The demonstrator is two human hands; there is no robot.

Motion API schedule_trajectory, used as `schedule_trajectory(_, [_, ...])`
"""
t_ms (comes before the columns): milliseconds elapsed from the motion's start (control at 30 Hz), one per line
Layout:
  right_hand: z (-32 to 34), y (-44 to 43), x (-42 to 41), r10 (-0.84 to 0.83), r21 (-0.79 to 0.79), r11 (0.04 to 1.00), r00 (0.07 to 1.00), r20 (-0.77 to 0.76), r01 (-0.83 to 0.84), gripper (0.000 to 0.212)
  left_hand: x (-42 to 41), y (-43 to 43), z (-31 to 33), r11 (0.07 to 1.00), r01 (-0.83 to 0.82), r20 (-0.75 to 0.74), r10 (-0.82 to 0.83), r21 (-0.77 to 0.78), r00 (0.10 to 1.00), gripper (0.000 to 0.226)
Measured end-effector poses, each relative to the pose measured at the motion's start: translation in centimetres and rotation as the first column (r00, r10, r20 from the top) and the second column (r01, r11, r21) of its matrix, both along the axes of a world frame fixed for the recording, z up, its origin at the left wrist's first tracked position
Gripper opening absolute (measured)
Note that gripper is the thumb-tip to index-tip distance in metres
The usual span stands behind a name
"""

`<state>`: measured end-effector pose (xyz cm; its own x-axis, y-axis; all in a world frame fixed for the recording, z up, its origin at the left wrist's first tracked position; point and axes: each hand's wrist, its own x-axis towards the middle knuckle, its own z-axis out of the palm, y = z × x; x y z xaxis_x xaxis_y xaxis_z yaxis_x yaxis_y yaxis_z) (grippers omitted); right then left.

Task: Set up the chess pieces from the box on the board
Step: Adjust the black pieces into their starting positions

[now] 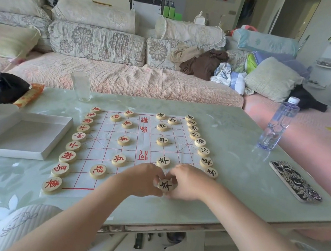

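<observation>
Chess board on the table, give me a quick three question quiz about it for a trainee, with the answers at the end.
1. True or false: the open white box lies to the left of the board.
2. The piece pinched between the left hand and the right hand bears: A) a red character, B) a black character, C) no character.
3. What colour are the characters on the row of pieces along the board's left edge?
Key: 1 true. 2 B. 3 red.
</observation>
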<state>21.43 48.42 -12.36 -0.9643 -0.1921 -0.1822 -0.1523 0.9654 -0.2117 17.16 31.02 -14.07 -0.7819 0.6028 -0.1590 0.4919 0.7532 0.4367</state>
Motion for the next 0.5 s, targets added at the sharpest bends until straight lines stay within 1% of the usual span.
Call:
schedule_trajectory(133, [-0.1, 0.3, -0.3, -0.006, -0.006, 1.000, 0.999, 0.040, 0.006, 0.037, 0.1, 0.3, -0.1, 1.000, 0.009, -0.031, -0.010, -0.025, 0.999, 0.048])
schedule_trajectory(167, [0.1, 0.5, -0.3, -0.016, -0.040, 0.999, 0.998, 0.052, 0.018, 0.039, 0.2, 0.3, 0.0, 1.000, 0.012, -0.034, -0.013, -0.028, 0.999, 0.048])
schedule_trajectory(233, [0.9, 1.2, -0.3, -0.068, -0.176, 0.981, 0.996, 0.051, 0.076, 0.048, 0.1, 0.4, 0.1, 0.999, 0.016, -0.021, -0.017, -0.029, 1.000, 0.048])
schedule_trajectory(267, [1.3, 1.8, -0.4, -0.108, -0.236, 0.965, 0.994, 0.030, 0.112, 0.048, 0.0, 0.4, 0.2, 0.999, 0.015, -0.010, -0.015, -0.033, 1.000, 0.048])
schedule_trajectory(333, [1.6, 3.4, -0.9, -0.195, -0.295, 0.940, 0.980, -0.048, 0.172, 0.034, -0.1, 0.4, 0.4, 0.999, 0.011, 0.030, -0.010, -0.043, 0.999, 0.051])
schedule_trajectory(367, [1.7, 4.3, -1.1, -0.229, -0.291, 0.937, 0.969, -0.088, 0.195, 0.031, -0.2, 0.4, 0.4, 0.999, 0.005, 0.064, -0.002, -0.042, 0.998, 0.053])
schedule_trajectory(433, [1.4, 5.8, -1.6, -0.255, -0.234, 0.947, 0.958, -0.131, 0.220, 0.031, -0.6, 0.4, 0.7, 0.999, -0.023, 0.114, 0.027, -0.035, 0.993, 0.054])
schedule_trajectory(500, [0.9, 6.6, -2.0, -0.244, -0.184, 0.958, 0.963, -0.113, 0.221, 0.036, -1.2, 0.4, 1.0, 0.998, -0.055, 0.089, 0.058, -0.031, 0.994, 0.050])
